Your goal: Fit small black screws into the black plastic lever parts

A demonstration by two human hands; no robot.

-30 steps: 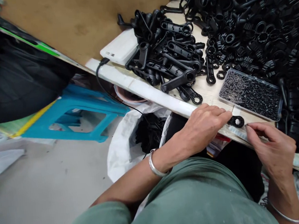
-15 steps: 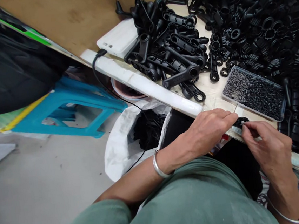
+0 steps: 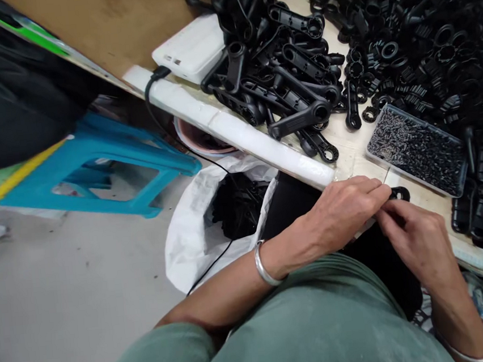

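Observation:
My left hand (image 3: 342, 214) rests on the near edge of the workbench (image 3: 352, 150), fingers closed on a small black plastic part (image 3: 399, 194) whose ring end sticks out past the fingertips. My right hand (image 3: 413, 238) has come up against it, fingers pinched at the same part; what the pinch holds is hidden. A clear shallow tray (image 3: 416, 151) full of tiny dark screws lies just beyond the hands. Both wrists wear a metal bangle.
Heaps of black plastic arms (image 3: 287, 80) and ring pieces (image 3: 423, 32) cover the bench. A white power bank (image 3: 190, 49) with a black cable sits at its left corner. Below stand a white sack (image 3: 195, 231) of black parts and a blue stool (image 3: 95, 166).
My right hand moved left from the bench edge to the black part and now meets my left hand's fingertips. My left hand stayed on the part. The camera shifted a little.

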